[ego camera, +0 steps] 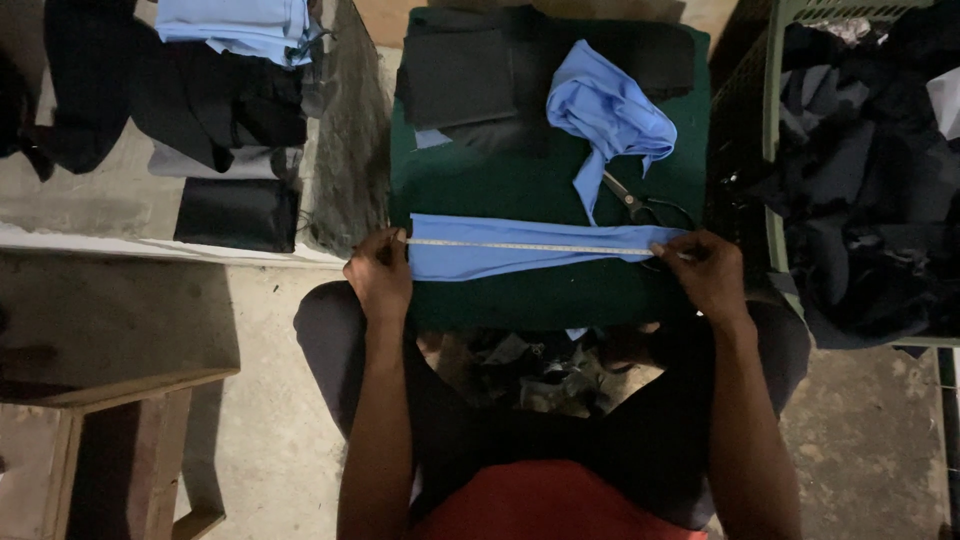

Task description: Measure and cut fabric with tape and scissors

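A folded strip of light blue cloth (520, 258) lies across a dark green work surface (520, 180). A pale measuring tape (530, 246) is stretched flat along the strip's top edge. My left hand (380, 272) pinches the tape's left end at the strip's left edge. My right hand (708, 272) pins the tape's other end at the strip's right edge. Black-handled scissors (640, 203) lie just above the strip near my right hand. A crumpled piece of light blue cloth (610, 112) and a dark cloth piece (458, 78) rest farther back on the surface.
A green plastic basket (776, 120) full of dark clothes stands at the right. Dark garments (200, 100) and a folded light blue stack (240, 25) lie on the concrete ledge at the left. A wooden bench (130, 440) sits at the lower left. Cloth scraps (540, 365) lie under the surface.
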